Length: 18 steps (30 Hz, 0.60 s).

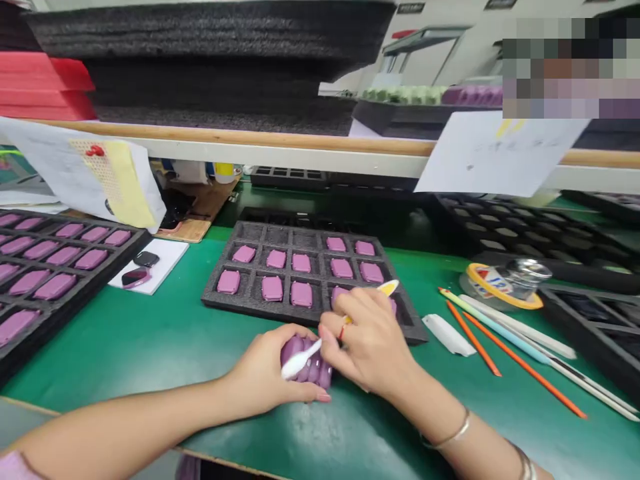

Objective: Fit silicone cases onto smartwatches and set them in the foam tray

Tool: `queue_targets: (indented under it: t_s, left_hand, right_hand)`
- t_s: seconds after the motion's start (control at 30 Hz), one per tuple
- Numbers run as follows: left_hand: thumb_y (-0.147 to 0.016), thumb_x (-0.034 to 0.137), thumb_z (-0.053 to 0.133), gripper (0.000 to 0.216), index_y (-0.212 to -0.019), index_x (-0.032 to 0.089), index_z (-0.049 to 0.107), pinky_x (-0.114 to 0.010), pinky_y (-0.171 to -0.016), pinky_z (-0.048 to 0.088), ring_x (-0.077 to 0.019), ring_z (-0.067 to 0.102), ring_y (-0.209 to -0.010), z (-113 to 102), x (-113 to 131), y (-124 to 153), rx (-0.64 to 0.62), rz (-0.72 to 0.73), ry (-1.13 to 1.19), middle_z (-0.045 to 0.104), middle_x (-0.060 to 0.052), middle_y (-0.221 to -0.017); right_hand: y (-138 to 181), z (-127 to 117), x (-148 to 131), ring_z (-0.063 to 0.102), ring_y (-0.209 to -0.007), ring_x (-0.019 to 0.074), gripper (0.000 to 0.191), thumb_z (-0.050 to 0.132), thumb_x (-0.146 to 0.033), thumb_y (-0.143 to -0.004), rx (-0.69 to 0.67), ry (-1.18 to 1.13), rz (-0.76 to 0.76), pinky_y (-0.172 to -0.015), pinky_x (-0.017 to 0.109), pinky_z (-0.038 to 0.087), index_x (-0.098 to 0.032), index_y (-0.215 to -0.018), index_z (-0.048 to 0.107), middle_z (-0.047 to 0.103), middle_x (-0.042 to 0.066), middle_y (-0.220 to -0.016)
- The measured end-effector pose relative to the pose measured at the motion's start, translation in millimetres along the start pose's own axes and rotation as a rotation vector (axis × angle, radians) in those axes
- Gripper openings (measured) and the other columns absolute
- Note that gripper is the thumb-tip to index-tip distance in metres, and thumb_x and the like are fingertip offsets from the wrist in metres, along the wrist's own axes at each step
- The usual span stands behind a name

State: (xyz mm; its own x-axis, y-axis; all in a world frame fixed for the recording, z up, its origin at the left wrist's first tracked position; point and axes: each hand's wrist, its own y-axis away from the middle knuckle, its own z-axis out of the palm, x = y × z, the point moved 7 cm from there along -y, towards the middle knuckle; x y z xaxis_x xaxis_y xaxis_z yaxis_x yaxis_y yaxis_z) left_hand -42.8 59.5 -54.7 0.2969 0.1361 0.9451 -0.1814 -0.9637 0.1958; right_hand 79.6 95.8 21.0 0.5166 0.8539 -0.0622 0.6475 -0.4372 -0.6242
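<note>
My left hand (267, 370) is closed around a glossy purple ribbed piece (316, 371), thumb on one side and fingers on the other, low over the front of the table. In my right hand (367, 337) is a white tool with a flattened, spoon-like tip (296, 364). That tip lies against the top of the ribbed piece. A white and yellow end sticks out above the right knuckles. Just behind my hands is a black foam tray (253, 300) with small purple pieces (273, 288) in many of its compartments. My right hand hides part of its front row.
A second black foam tray (120, 257) of purple pieces stands left, beside a white card (173, 257) with two dark pieces. Orange sticks (525, 367), a white packet (449, 335) and a clear jar with a metal top (527, 280) lie right. A shelf edge (300, 148) crosses above.
</note>
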Motion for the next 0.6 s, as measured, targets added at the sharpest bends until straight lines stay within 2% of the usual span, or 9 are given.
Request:
queue_targets:
  t_s: [0.07,0.13,0.23,0.3,0.43,0.53,0.6]
  left_hand:
    - [-0.052,0.034,0.093,0.062,-0.105,0.018,0.065,-0.033,-0.084,0.049,-0.0246,0.064,-0.093,0.8,0.0,-0.2,-0.018,-0.013,0.028,0.072,-0.004,-0.1]
    - [-0.052,0.034,0.093,0.061,-0.104,0.018,0.066,-0.033,-0.084,0.049,-0.0247,0.065,-0.093,0.9,-0.1,-0.4,-0.025,-0.02,0.039,0.072,-0.004,-0.1]
    - [-0.053,0.036,0.093,0.061,-0.104,0.018,0.066,-0.033,-0.08,0.049,-0.0232,0.064,-0.087,0.4,1.0,-0.3,-0.029,0.003,-0.002,0.072,-0.003,-0.097]
    - [-0.053,0.037,0.093,0.061,-0.104,0.018,0.066,-0.032,-0.078,0.049,-0.0228,0.063,-0.086,-0.3,-0.1,0.0,-0.027,-0.005,-0.01,0.071,-0.003,-0.095]
    - [-0.053,0.038,0.092,0.06,-0.104,0.019,0.066,-0.032,-0.077,0.049,-0.0226,0.063,-0.086,0.1,-4.1,0.6,-0.04,-0.054,0.018,0.071,-0.002,-0.093]
    - [-0.053,0.038,0.093,0.062,-0.106,0.019,0.066,-0.032,-0.077,0.049,-0.0222,0.064,-0.085,-0.5,-1.4,0.5,-0.034,-0.02,0.002,0.071,-0.002,-0.094]
    - [-0.053,0.036,0.093,0.062,-0.106,0.019,0.066,-0.032,-0.079,0.05,-0.0228,0.065,-0.088,-1.1,-0.8,0.2,-0.032,-0.02,0.023,0.072,-0.002,-0.097]
  right_hand:
    - [-2.7,-3.4,10.3,0.038,-0.066,0.0184,0.038,0.047,-0.024,-0.094,0.02,0.091,0.066,-0.068,0.036,0.027,-0.019,-0.057,0.056,0.046,0.001,-0.063]
    - [-1.9,-6.0,17.3,0.039,-0.065,0.0177,0.038,0.046,-0.023,-0.094,0.05,0.067,0.125,-0.068,0.036,0.028,-0.019,-0.058,0.056,0.047,0.001,-0.063]
    - [1.9,-2.8,10.4,0.041,-0.066,0.0172,0.037,0.044,-0.022,-0.093,0.015,-0.043,0.052,-0.07,0.035,0.03,-0.019,-0.059,0.057,0.049,0.001,-0.065]
    - [3.7,-0.8,6.8,0.041,-0.065,0.0173,0.037,0.045,-0.023,-0.092,-0.023,-0.013,0.006,-0.069,0.035,0.03,-0.02,-0.057,0.056,0.048,0.001,-0.063]
    - [3.6,-9.4,15.9,0.04,-0.064,0.0172,0.033,0.048,-0.02,-0.091,0.054,0.072,0.095,-0.068,0.036,0.029,-0.02,-0.059,0.056,0.048,0.0,-0.062]
    - [2.9,-6.1,12.8,0.041,-0.064,0.0171,0.035,0.046,-0.021,-0.093,0.008,-0.003,0.023,-0.069,0.036,0.03,-0.019,-0.06,0.057,0.049,0.001,-0.063]
    - [3.7,-5.2,14.8,0.041,-0.064,0.0172,0.036,0.047,-0.023,-0.093,-0.003,0.034,0.004,-0.069,0.036,0.03,-0.02,-0.058,0.057,0.048,0.0,-0.062]
